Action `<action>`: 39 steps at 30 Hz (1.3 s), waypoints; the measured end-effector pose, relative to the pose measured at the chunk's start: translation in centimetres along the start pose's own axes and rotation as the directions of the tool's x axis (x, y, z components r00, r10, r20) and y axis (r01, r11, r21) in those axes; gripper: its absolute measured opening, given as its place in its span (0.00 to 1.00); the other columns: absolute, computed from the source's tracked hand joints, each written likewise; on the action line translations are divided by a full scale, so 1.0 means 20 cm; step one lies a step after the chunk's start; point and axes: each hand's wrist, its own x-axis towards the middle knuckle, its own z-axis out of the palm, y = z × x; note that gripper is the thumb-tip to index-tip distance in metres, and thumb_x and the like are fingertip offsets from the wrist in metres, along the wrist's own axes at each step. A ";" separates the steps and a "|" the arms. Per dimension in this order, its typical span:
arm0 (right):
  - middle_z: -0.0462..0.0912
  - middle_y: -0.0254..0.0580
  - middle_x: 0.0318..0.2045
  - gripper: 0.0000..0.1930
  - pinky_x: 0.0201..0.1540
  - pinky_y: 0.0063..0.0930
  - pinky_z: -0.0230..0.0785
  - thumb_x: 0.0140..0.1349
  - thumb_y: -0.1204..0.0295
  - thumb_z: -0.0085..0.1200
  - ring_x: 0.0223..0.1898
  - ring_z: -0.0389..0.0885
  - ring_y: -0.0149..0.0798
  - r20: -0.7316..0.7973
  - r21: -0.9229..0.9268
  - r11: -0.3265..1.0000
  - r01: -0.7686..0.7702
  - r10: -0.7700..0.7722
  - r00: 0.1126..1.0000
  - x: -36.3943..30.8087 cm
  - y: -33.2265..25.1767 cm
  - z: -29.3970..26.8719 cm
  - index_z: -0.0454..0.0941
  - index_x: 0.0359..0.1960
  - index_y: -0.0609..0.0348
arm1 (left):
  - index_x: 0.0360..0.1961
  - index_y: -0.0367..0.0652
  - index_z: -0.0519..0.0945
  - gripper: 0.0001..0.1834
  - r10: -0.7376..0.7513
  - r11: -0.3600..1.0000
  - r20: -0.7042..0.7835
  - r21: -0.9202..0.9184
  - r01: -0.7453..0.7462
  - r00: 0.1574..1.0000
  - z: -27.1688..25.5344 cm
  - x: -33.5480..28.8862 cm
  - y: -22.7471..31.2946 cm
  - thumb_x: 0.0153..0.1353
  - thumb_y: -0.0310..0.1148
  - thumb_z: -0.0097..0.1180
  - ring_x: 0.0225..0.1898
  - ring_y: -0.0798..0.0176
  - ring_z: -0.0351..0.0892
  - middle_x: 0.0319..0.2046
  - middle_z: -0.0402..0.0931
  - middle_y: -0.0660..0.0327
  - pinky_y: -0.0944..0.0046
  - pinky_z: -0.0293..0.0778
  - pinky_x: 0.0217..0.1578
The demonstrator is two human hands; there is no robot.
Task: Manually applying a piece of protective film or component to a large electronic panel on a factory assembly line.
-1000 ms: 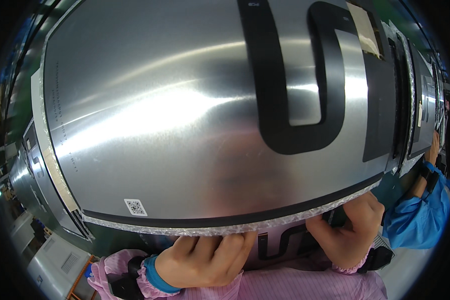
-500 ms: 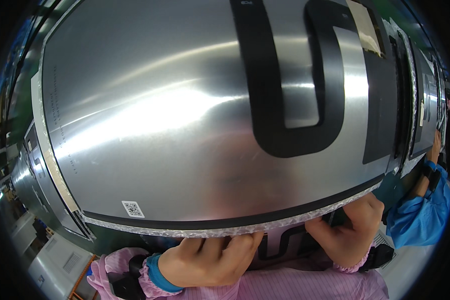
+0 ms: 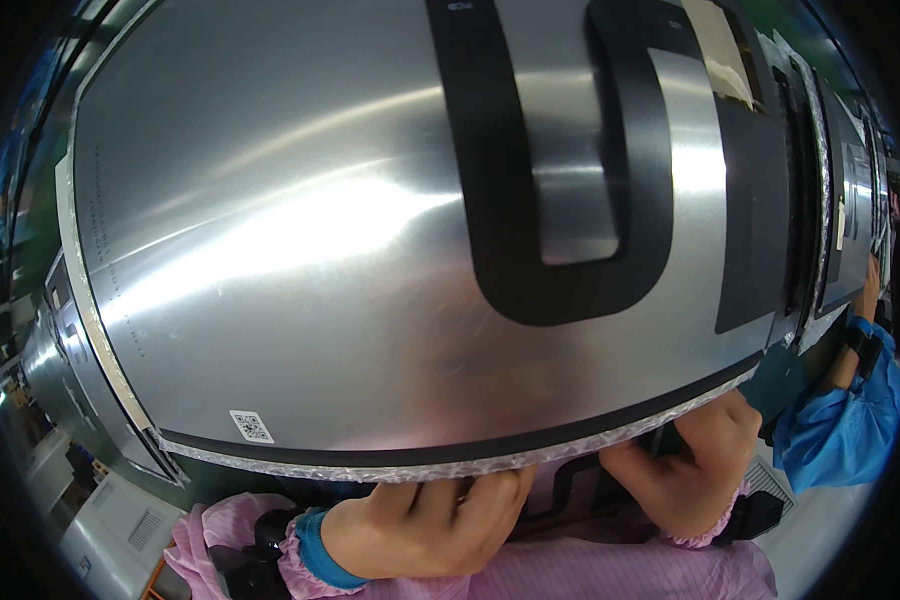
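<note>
A large shiny metal panel (image 3: 270, 330) fills most of the view, with a broad black U-shaped strip (image 3: 560, 295) on it. Clear, crinkled plastic wrap (image 3: 370, 472) sticks out along its near edge. My left hand (image 3: 425, 525) is at the middle of that edge, its fingers bent and closed on the wrap, with the tips hidden beneath it. Farther right, my right hand (image 3: 695, 450) is curled close under the same edge; the panel and wrap cover its fingertips. What those fingers hold cannot be seen.
To the right stand more wrapped panels (image 3: 845, 200), where a person's blue sleeve (image 3: 835, 430) and hand show. Another metal panel (image 3: 80, 340) lies at the left. A white machine housing (image 3: 120, 530) with a vent is at the lower left.
The panel appears slightly farther left and lower in view. Both of my hands keep nearly the same places and curled shapes at its near edge.
</note>
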 end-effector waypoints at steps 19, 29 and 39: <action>0.83 0.46 0.27 0.15 0.32 0.25 0.72 0.37 0.77 0.66 0.27 0.84 0.44 0.027 0.019 0.999 0.041 -0.042 0.999 0.01 0.02 0.00 0.82 0.31 0.65 | 0.38 0.54 0.86 0.17 -0.126 0.989 -0.065 0.072 0.130 0.990 0.01 -0.07 0.01 0.45 0.31 0.55 0.30 0.66 0.76 0.29 0.71 0.68 0.65 0.70 0.39; 0.83 0.46 0.27 0.15 0.31 0.24 0.71 0.37 0.78 0.64 0.26 0.83 0.44 -0.010 -0.038 0.999 0.026 -0.027 1.000 0.00 0.00 -0.01 0.81 0.31 0.66 | 0.46 0.64 0.83 0.19 -0.169 0.985 -0.022 -0.026 0.169 0.985 0.03 -0.08 0.00 0.51 0.43 0.57 0.57 0.64 0.68 0.52 0.70 0.73 0.54 0.63 0.58; 0.83 0.45 0.28 0.15 0.33 0.25 0.72 0.36 0.79 0.64 0.27 0.83 0.44 0.035 -0.013 1.000 0.015 -0.014 0.999 0.01 0.00 0.00 0.82 0.31 0.64 | 0.47 0.67 0.83 0.23 -0.120 0.991 0.035 0.063 0.118 0.992 0.04 -0.06 0.02 0.47 0.40 0.54 0.63 0.61 0.59 0.55 0.69 0.75 0.48 0.59 0.61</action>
